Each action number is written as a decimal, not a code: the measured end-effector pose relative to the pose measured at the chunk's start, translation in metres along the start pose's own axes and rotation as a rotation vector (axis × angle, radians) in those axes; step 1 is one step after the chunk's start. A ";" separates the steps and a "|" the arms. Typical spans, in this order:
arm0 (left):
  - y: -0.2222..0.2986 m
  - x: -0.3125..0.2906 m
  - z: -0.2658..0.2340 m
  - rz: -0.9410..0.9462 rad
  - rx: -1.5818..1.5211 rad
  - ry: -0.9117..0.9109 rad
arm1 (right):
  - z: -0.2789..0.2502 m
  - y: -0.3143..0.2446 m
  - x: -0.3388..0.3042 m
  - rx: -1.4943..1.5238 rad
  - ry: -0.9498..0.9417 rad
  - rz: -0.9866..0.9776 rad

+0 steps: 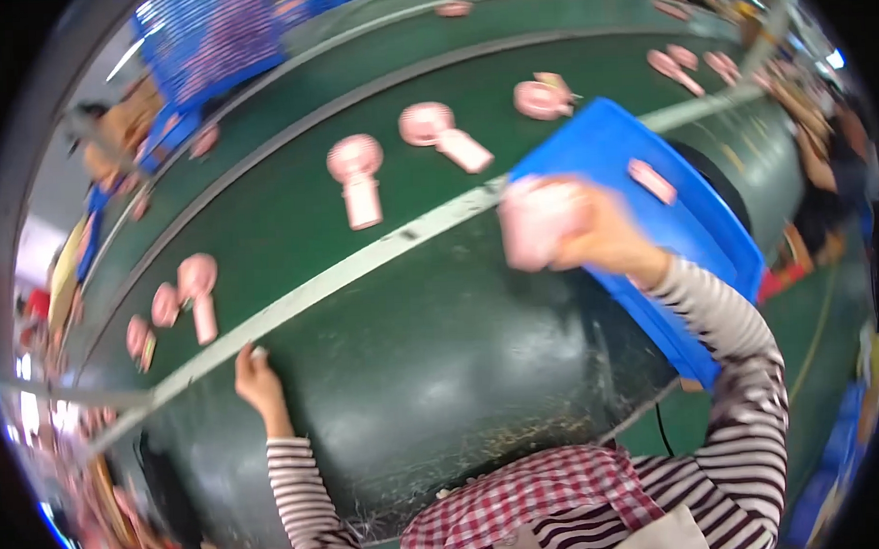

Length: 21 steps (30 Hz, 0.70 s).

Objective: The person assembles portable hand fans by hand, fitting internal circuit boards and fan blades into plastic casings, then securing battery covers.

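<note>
My right hand (608, 235) is closed on a pink rounded piece (540, 227), smeared by motion, which looks like the head of a handheld fan; its handle is not visible. It is raised over the near left side of a blue plastic bin (604, 124). Inside that bin lies a pink oblong piece (652, 182). My left hand (259, 387) is beside the pale edge strip of the conveyor, thumb and fingers drawn together around a small whitish bit too small to name. Just beyond it on the green belt lies a pink handheld fan (204, 312).
More pink fans (359, 180) lie spread along the green conveyor belt (283, 222). A pale strip (342, 268) edges the belt, with a dark green surface (433, 371) on my side. Blue crates (209, 50) stand across the line. Other people work at far left and right.
</note>
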<state>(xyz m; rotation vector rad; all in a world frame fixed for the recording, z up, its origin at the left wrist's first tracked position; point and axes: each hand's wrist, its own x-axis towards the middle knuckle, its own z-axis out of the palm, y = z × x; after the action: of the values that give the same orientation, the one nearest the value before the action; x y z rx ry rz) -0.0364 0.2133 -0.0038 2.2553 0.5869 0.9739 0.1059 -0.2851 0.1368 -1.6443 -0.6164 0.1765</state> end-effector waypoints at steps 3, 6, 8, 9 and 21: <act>-0.006 0.001 0.007 -0.021 -0.018 -0.062 | 0.061 0.017 0.002 -0.094 -0.392 0.293; -0.003 0.000 0.004 -0.071 0.006 -0.142 | 0.123 0.047 0.012 0.012 -0.714 0.376; -0.009 0.000 0.001 -0.013 -0.013 -0.132 | 0.152 0.054 0.019 -0.081 -0.774 0.350; -0.010 0.000 -0.002 0.012 -0.020 -0.141 | 0.159 0.053 0.026 -0.131 -0.886 0.344; 0.012 0.010 -0.007 -0.031 0.124 -0.100 | -0.026 -0.013 -0.009 -0.875 0.067 0.128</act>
<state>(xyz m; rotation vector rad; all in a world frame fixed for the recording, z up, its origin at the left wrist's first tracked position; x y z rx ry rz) -0.0336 0.2125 0.0130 2.3809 0.6524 0.8241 0.1066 -0.3120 0.1516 -2.5238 -0.5679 -0.0769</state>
